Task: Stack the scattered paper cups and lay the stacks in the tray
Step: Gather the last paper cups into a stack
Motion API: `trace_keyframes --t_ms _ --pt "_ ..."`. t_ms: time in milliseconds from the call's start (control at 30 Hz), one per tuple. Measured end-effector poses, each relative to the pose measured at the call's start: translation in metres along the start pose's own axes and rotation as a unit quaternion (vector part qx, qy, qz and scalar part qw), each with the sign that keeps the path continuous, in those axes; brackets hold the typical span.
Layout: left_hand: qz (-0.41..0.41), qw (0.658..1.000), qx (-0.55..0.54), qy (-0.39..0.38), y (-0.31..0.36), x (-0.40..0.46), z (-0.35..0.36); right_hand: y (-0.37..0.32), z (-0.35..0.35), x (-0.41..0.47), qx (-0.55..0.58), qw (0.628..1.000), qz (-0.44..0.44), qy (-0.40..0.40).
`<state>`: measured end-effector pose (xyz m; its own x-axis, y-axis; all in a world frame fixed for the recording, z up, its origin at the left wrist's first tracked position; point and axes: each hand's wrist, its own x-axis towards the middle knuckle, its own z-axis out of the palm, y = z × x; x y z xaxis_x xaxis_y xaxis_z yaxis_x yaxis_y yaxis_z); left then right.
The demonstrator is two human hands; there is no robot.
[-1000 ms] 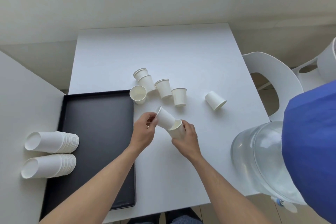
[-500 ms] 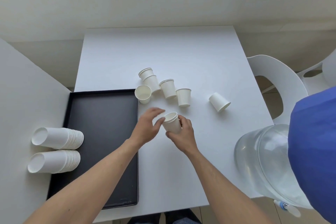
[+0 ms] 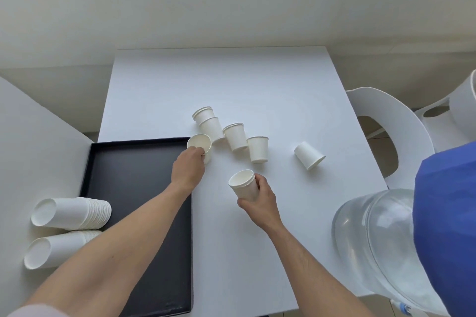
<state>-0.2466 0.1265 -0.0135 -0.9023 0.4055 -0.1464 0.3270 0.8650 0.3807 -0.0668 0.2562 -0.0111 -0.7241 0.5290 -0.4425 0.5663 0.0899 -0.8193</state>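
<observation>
My right hand (image 3: 260, 194) grips a short stack of nested white paper cups (image 3: 243, 184), held just above the white table (image 3: 257, 80), mouth up. My left hand (image 3: 187, 171) has reached to an upright paper cup (image 3: 199, 143) by the corner of the black tray (image 3: 134, 167) and pinches its near side. Several more cups lie scattered beyond: a lying pair (image 3: 207, 121), two tilted ones (image 3: 235, 135) (image 3: 258, 149), and one on its side to the right (image 3: 308, 155). The tray holds no cups.
Two long stacks of cups (image 3: 72, 213) (image 3: 55, 248) lie on a second white surface left of the tray. A large clear water bottle (image 3: 376, 244) stands at the table's right front corner. A white chair (image 3: 386, 121) is on the right.
The left hand let go of the cup it had pushed into the right hand's stack and reached forward-left to the upright cup by the tray. The right hand kept the stack and drew back slightly.
</observation>
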Motion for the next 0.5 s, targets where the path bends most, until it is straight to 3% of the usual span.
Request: trace_keyframes --t_ms 167,300,500 --pt "0.012 0.967 -0.243 0.081 0.013 -0.033 -0.001 -0.002 0.001 0.003 -0.016 1.000 -0.003 -0.003" --pt "0.015 0.929 -0.369 0.007 0.025 -0.049 -0.002 -0.009 0.004 0.007 -0.012 1.000 -0.008 -0.010" --pt "0.026 0.913 -0.389 -0.117 0.029 -0.051 0.003 -0.019 0.008 0.011 0.001 1.000 -0.019 -0.017"
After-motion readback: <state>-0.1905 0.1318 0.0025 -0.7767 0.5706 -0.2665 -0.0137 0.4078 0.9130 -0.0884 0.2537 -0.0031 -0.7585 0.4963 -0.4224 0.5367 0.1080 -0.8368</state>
